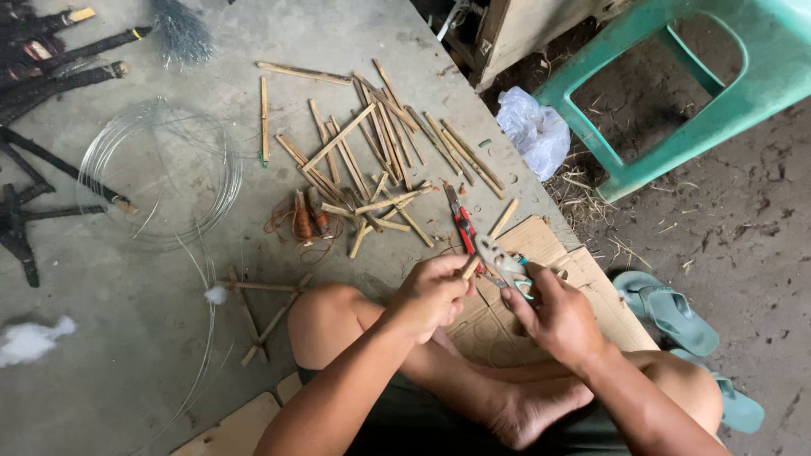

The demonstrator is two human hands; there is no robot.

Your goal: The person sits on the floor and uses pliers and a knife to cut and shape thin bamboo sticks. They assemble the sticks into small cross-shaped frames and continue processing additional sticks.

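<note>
Concrete floor is strewn with bamboo sticks and a wire coil. A short bamboo piece is pinched in the left hand, above the cardboard. A small tool is clasped in the right hand. Fingers could be nicked if the piece slips, since both hands are held close together. Red-handled pliers lie just beside them.

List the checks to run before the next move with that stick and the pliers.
1. Left hand grips the short bamboo stick: ok.
2. Right hand holds the pliers: ok.
3. Pliers' jaws meet the stick: cannot tell, hidden by fingers.
4. More sticks in the pile ahead: ok.
5. Red-handled cutter lies free beside the cardboard: ok.
6. Wire coil lies apart from both hands: ok.
</note>
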